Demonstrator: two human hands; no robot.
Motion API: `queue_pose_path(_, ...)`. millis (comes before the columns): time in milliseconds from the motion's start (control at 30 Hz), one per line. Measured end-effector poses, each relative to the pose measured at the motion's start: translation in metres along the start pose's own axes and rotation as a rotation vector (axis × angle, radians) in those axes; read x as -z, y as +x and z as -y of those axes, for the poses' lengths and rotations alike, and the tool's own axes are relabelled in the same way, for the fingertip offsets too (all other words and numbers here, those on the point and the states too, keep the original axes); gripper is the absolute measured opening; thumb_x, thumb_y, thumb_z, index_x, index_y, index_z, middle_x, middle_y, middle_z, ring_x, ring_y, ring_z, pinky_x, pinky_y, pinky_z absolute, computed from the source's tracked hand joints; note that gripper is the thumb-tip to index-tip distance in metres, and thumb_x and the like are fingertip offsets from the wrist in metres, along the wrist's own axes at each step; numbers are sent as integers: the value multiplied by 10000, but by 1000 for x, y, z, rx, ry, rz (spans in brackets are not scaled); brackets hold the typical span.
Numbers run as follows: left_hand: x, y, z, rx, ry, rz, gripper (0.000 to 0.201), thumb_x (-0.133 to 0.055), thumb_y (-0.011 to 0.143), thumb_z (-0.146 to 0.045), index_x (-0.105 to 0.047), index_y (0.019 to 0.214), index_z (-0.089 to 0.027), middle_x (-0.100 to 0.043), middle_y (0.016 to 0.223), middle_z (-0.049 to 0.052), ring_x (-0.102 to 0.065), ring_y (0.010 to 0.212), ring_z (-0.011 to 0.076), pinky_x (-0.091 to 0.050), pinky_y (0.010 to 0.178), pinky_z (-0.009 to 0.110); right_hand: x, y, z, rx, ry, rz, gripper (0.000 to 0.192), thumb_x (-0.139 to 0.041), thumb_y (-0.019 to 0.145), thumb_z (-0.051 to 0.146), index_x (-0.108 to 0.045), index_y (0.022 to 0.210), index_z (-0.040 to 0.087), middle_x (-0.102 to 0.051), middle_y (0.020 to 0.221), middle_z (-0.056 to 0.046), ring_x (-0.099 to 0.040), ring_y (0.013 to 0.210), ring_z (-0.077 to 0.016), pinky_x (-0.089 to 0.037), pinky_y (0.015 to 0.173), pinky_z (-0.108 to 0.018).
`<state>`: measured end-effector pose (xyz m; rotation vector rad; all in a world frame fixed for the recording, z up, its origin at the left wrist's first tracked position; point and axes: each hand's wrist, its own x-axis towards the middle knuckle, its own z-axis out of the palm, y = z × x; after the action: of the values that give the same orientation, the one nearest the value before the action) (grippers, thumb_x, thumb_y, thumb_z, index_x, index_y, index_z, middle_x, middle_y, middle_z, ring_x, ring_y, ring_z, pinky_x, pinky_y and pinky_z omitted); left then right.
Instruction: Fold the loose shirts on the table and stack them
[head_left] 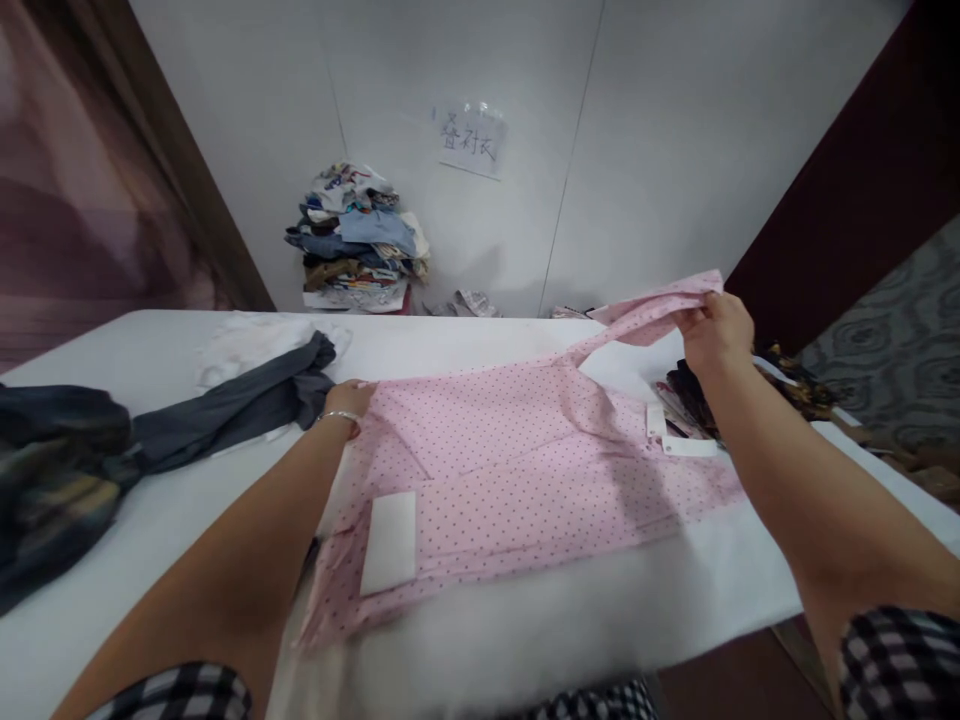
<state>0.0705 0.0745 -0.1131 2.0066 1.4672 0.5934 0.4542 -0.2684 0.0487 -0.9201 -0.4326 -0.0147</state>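
Note:
A pink shirt [495, 500] with small dark dots lies spread across the white table in front of me. My left hand [351, 402] is closed on its far left corner, at the table surface. Raised off the table at the right, my right hand [716, 328] grips a sleeve of the shirt and pulls it up and out. A blank white card [388, 543] rests on the near left part of the shirt. White tags [688, 446] lie at its right side. My fingertips are partly hidden by the cloth.
Dark grey clothing [232, 405] and a white garment [255, 345] lie on the table [187, 520] to the left. A tall pile of folded clothes [364, 240] stands by the wall. Dark patterned cloth [686, 395] sits behind my right forearm. A handwritten paper sign [472, 142] hangs on the wall.

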Motion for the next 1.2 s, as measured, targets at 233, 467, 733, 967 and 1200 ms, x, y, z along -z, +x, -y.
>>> queue_pose_path(233, 37, -41, 5, -61, -182, 83, 249, -516, 717, -326, -659, 859, -180, -687, 812, 38, -619, 733, 179, -487, 682, 274, 89, -67, 33, 3, -20, -40, 148, -580, 620, 92, -465, 621, 184, -537, 643, 34, -533, 574, -94, -449, 503, -225)
queue_pose_path(467, 41, -116, 35, -311, 100, 190, 188, -471, 631, -183, -653, 668, -207, -694, 812, 34, -621, 840, 212, -449, 829, 300, 175, -138, 33, -40, -400, -111, 106, -611, 663, 298, -508, 637, 291, -645, 910, -45, -636, 920, -271, -519, 823, -498)
queue_pose_path(733, 43, -156, 23, -500, 589, 224, 277, -404, 686, -132, -670, 724, -198, -703, 874, 65, -631, 824, 214, -444, 765, 298, 235, -190, 11, -304, -365, -8, 215, -646, 684, 325, -570, 882, 292, -668, 993, -30, -655, 914, -253, -517, 857, -543)
queue_pose_path(967, 56, -176, 0, -588, 693, 84, 281, -372, 769, -138, -652, 772, -163, -692, 849, 87, -609, 821, 219, -400, 748, 313, 241, -207, 22, -444, -288, -126, 659, -751, 519, 198, -521, 1127, 300, -658, 867, 34, -643, 698, -145, -573, 649, -317)
queue_pose_path(1200, 35, -188, 25, -546, 700, 195, 263, -373, 760, -79, -623, 724, -152, -662, 841, 101, -588, 816, 223, -389, 736, 322, 259, -196, 27, -223, -1026, 126, 917, -671, 616, 350, -283, 1440, 248, -477, 1371, -109, -516, 1192, -286, -500, 881, -374)
